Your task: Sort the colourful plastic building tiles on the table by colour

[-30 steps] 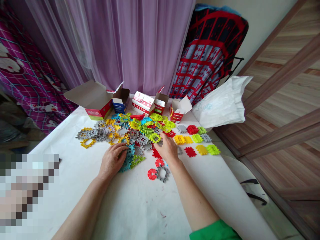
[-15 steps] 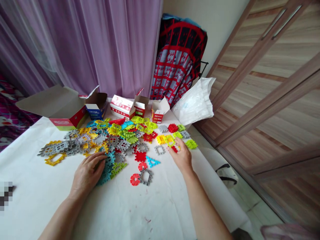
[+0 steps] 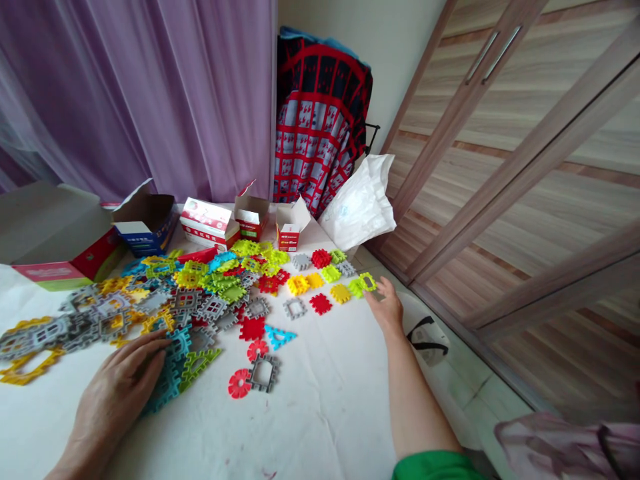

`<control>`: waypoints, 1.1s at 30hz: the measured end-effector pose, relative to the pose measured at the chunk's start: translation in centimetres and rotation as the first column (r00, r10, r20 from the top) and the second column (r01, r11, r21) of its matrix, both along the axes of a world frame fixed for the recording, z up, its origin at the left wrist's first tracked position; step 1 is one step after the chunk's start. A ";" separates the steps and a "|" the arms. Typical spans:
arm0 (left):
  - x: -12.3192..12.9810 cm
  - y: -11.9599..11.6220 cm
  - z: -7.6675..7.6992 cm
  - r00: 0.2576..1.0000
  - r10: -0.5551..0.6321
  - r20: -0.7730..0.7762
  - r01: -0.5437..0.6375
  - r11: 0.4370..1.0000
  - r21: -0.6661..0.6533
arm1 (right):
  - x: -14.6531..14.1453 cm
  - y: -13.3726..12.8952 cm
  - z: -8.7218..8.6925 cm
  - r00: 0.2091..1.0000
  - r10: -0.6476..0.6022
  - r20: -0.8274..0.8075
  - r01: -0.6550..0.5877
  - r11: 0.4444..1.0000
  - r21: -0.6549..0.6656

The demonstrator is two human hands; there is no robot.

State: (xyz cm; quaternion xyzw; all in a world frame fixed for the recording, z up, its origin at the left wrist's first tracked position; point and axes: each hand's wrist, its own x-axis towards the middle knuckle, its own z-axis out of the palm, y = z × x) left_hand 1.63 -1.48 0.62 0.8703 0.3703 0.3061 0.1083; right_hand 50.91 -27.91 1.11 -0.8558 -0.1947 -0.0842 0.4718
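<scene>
The right hand [image 3: 389, 310] has its thumb and fingers curved, somewhat spread, at the near edge of a hollow lime piece [image 3: 367, 275]; whether it pinches the piece or merely touches it, I cannot tell. That piece sits at ten o'clock from the palm, partly over a lime stack [image 3: 355, 289]. Between eight and nine o'clock, well apart, the left hand [image 3: 120, 373] rests over teal pieces [image 3: 169, 385], fingers close together; its underside is hidden, so I cannot tell whether it grips anything.

From nine to past ten o'clock of the right hand, small groups lie in loose rows, each mostly of one colour, among them a red stack [image 3: 321, 259] and a yellow stack [image 3: 341, 293]. Farther out at nine o'clock spreads a much larger mixed heap [image 3: 200, 293], so I judge the work partly done, with most pieces left to set apart.

Beyond, around ten o'clock, stand a large box [image 3: 65, 275], a blue box [image 3: 145, 240], a white-and-red box [image 3: 207, 223] and two small boxes [image 3: 287, 237]; no contents can be made out. Between eleven and twelve leans a white bag [image 3: 360, 207], its inside hidden
</scene>
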 end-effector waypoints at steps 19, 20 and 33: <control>-0.5 0.6 -0.6 1.000 0.000 0.009 0.001 0.998 -0.066 | 0.0 -0.1 -1.1 0.999 0.040 -0.032 -0.041 0.999 -0.027; -0.5 0.7 -0.6 1.000 -0.004 0.009 0.005 0.998 -0.063 | 0.0 -0.1 -1.1 0.999 0.044 -0.031 -0.044 0.999 -0.029; -0.3 0.4 -0.2 1.000 0.001 0.007 0.000 0.998 -0.063 | -0.1 0.1 -1.3 0.999 0.026 -0.046 -0.027 0.999 -0.037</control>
